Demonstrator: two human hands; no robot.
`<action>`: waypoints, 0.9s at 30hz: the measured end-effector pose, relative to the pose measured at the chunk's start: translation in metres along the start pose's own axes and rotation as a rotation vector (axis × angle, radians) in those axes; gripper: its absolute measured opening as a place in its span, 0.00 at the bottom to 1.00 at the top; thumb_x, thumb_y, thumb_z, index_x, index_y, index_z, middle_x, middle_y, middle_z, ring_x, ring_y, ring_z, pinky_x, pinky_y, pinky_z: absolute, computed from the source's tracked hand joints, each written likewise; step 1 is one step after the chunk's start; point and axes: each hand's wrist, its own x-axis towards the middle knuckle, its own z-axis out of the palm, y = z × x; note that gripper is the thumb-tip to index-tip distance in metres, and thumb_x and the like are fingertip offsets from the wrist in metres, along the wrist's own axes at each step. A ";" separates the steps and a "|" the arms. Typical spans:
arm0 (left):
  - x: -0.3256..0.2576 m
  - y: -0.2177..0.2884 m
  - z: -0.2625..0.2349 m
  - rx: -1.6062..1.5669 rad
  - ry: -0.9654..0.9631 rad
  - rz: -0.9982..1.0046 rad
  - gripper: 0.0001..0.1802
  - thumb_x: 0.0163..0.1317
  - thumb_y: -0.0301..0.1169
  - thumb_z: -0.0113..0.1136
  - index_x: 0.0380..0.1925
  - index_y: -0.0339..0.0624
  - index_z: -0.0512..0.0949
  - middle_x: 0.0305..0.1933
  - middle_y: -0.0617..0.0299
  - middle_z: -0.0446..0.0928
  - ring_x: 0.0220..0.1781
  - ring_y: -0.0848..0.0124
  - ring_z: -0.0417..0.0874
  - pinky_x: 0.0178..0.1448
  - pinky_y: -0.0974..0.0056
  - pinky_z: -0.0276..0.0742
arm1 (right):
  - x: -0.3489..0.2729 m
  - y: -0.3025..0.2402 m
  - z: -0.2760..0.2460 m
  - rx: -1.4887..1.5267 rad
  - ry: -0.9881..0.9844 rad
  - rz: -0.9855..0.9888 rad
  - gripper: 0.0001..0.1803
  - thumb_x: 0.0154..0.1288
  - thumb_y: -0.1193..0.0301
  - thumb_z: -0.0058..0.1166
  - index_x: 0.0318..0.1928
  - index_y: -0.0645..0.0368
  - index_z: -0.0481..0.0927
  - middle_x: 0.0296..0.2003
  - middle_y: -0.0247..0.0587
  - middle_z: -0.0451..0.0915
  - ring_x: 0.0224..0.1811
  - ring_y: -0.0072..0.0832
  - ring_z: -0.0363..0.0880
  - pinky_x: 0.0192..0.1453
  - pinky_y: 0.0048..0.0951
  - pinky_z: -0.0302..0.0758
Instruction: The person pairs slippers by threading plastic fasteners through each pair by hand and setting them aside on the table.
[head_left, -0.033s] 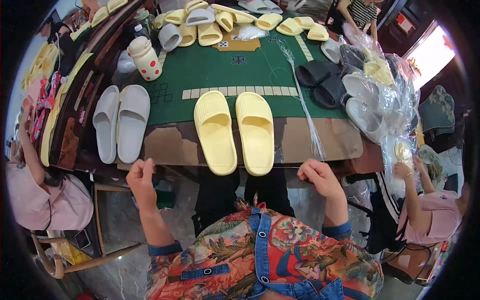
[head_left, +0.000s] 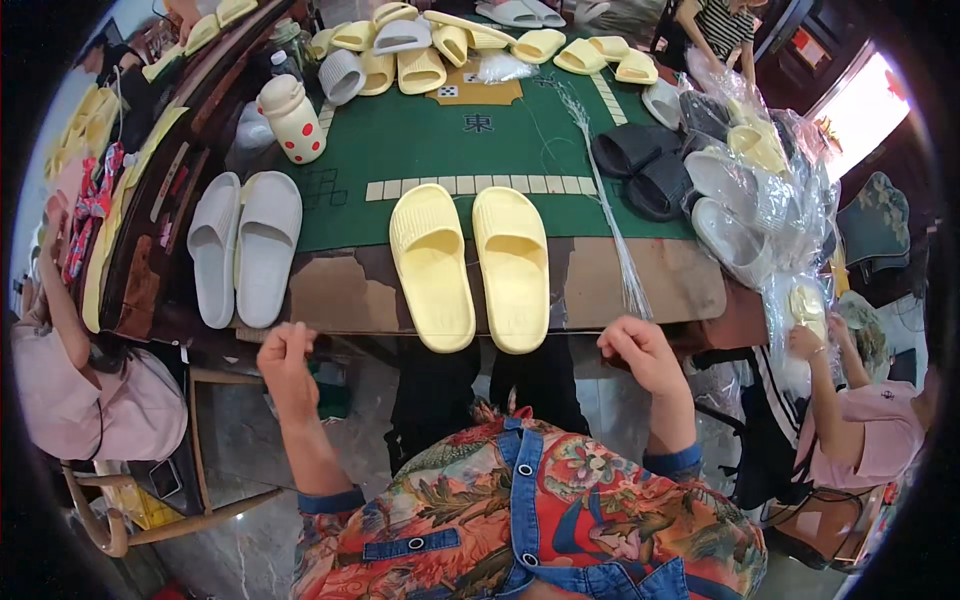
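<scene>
A pair of pale yellow slide sandals (head_left: pixel 432 265) lies side by side at the table's near edge, heels toward me and slightly overhanging it. My left hand (head_left: pixel 290 365) is to the left of them, just off the edge, its fingers closed in a pinch. My right hand (head_left: pixel 645 352) is closed too, to the right of the pair, with thumb and forefinger together. A faint thin line, perhaps a strand, runs near the edge beside my right hand; whatever the fingers hold is too fine to make out. Neither hand touches the sandals.
Grey slides (head_left: pixel 267 245) lie at left, below a spotted bottle (head_left: pixel 293 125). A bundle of thin white strands (head_left: pixel 606 215) lies right of centre, near black slides (head_left: pixel 660 182) and plastic-wrapped slides (head_left: pixel 735 235). More yellow slides (head_left: pixel 420 70) are heaped at the back. People sit on both sides.
</scene>
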 end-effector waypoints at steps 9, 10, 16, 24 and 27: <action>-0.049 -0.004 0.060 -1.468 -0.380 -0.493 0.21 0.61 0.51 0.46 0.19 0.50 0.59 0.20 0.70 0.57 0.27 0.74 0.60 0.42 0.64 0.64 | 0.044 0.016 0.022 1.722 0.409 0.092 0.14 0.61 0.56 0.52 0.32 0.53 0.75 0.27 0.27 0.76 0.17 0.14 0.62 0.18 0.15 0.53; -0.049 -0.004 0.059 -1.474 -0.383 -0.486 0.21 0.61 0.51 0.46 0.19 0.50 0.59 0.20 0.70 0.57 0.27 0.74 0.60 0.42 0.64 0.64 | 0.045 0.022 0.020 1.718 0.403 0.084 0.14 0.61 0.56 0.52 0.32 0.53 0.75 0.27 0.27 0.76 0.17 0.14 0.62 0.18 0.15 0.53; -0.039 -0.001 0.062 -0.435 -0.616 -0.294 0.12 0.66 0.31 0.46 0.21 0.46 0.64 0.14 0.71 0.62 0.21 0.74 0.66 0.34 0.66 0.69 | 0.049 0.030 0.025 1.366 0.240 -0.084 0.11 0.65 0.59 0.47 0.33 0.52 0.69 0.19 0.21 0.63 0.12 0.11 0.53 0.17 0.15 0.49; 0.046 0.024 0.157 0.450 -0.457 0.760 0.09 0.55 0.33 0.56 0.23 0.40 0.77 0.26 0.56 0.75 0.34 0.58 0.75 0.39 0.54 0.66 | 0.092 0.021 0.081 0.946 0.089 0.223 0.14 0.67 0.70 0.44 0.49 0.65 0.70 0.32 0.36 0.75 0.26 0.18 0.70 0.28 0.18 0.68; 0.085 0.008 0.216 0.487 -0.484 0.818 0.09 0.56 0.33 0.54 0.22 0.40 0.77 0.28 0.53 0.75 0.34 0.56 0.75 0.41 0.54 0.68 | 0.109 0.026 0.086 0.888 -0.055 0.323 0.14 0.67 0.68 0.43 0.50 0.61 0.71 0.29 0.31 0.74 0.22 0.16 0.66 0.23 0.17 0.63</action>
